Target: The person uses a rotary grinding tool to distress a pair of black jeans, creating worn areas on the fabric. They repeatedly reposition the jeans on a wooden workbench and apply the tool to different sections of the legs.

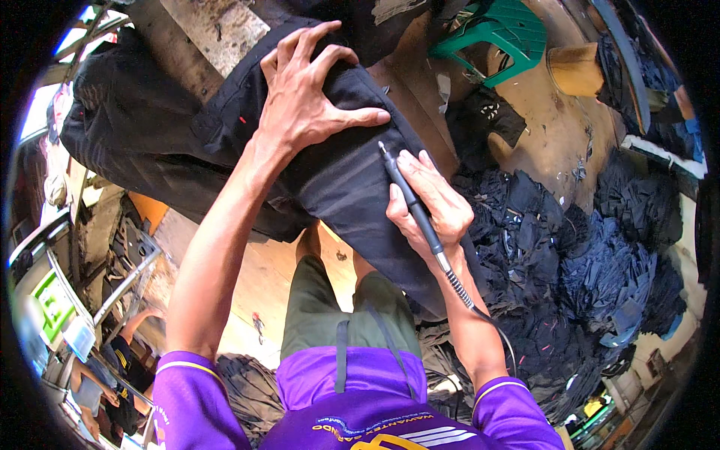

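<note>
Black trousers [341, 176] lie stretched over a support in front of me, one leg hanging toward my body. My left hand [300, 97] rests on the cloth near its far edge, fingers spread and thumb stretched to the right. In my right hand [444, 206] is a black pen-shaped rotary tool [414, 201], gripped between thumb and fingers. Its narrow metal tip points away from me, close to the cloth just below my left thumb; whether it touches I cannot tell. A spring-sleeved cord runs from its back end along my right forearm.
Heaps of dark cloth [517, 225] and bluish cloth [611, 262] cover the floor at right. A green plastic stool [517, 34] stands at the far right. A worn board [217, 30] lies beyond the trousers. Another person [112, 382] is at lower left.
</note>
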### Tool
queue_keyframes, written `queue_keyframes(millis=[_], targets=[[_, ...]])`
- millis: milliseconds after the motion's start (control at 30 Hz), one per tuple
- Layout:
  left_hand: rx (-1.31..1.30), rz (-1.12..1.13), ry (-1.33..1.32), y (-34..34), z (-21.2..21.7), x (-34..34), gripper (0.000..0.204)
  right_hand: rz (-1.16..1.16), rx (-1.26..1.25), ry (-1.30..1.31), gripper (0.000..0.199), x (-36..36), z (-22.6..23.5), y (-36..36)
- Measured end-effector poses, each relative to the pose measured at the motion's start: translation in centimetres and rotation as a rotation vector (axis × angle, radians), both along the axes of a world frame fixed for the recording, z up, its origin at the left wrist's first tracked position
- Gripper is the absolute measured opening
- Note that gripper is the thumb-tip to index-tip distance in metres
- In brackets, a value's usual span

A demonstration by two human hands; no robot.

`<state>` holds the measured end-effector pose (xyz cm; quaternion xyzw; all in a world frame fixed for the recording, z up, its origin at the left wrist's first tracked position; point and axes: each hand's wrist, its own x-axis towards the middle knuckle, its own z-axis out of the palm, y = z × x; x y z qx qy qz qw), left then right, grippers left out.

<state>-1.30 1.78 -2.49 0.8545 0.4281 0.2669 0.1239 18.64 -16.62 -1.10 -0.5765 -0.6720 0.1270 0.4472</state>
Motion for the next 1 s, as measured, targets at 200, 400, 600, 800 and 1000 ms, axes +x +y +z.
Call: queue_keyframes(millis=[200, 400, 600, 800, 1000], targets=[[-0.056, 0.036, 0.043, -0.1, 1.2, 0.6, 0.077, 0.045, 0.010, -0.030, 0.036, 0.0, -0.2, 1.1], [-0.122, 0.000, 0.034, -0.2, 2.6, 0.9, 0.082, 0.015, -0.046, 0.002, 0.036, -0.1, -0.4, 0.6], [-0.100, -0.005, 0.038, -0.4, 2.2, 1.0, 0.080, 0.012, -0.066, 0.032, 0.037, 0.0, -0.4, 0.1], [-0.081, -0.001, 0.053, -0.3, 2.0, 1.0, 0.078, 0.002, -0.073, 0.021, 0.035, 0.2, -0.6, -0.4], [-0.085, 0.003, 0.073, -0.6, 2.0, 1.1, 0.079, 0.004, -0.051, 0.023, 0.034, 0.5, -0.5, -1.2]])
